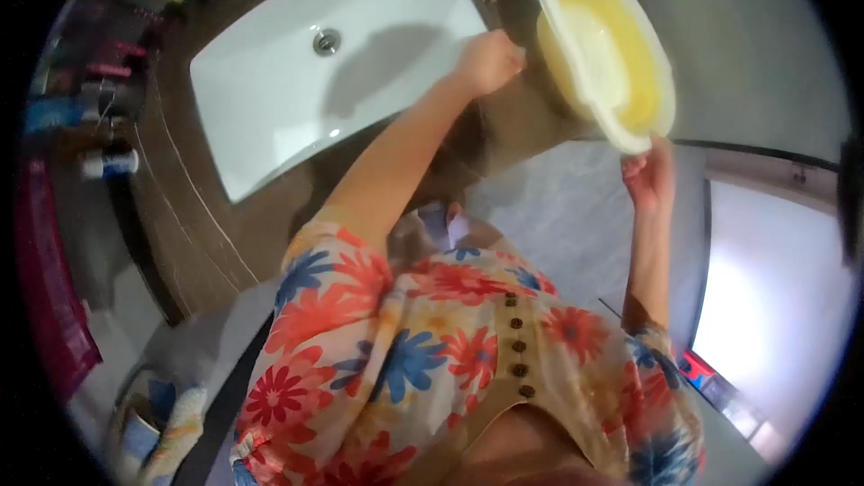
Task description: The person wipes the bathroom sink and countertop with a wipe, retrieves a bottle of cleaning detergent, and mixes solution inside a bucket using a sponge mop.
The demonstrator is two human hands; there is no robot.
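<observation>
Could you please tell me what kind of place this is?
It is probably a bathroom or washroom: a white sink with a metal drain is set in a dark, veined countertop, and a yellow basin is beside it.

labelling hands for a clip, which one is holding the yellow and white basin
The right hand, gripping the near end of the yellow and white basin; the left hand is curled by the sink's edge, apart from it.

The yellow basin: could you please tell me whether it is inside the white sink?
No, the yellow basin is beside the white sink, with the right hand holding its rim.
</observation>
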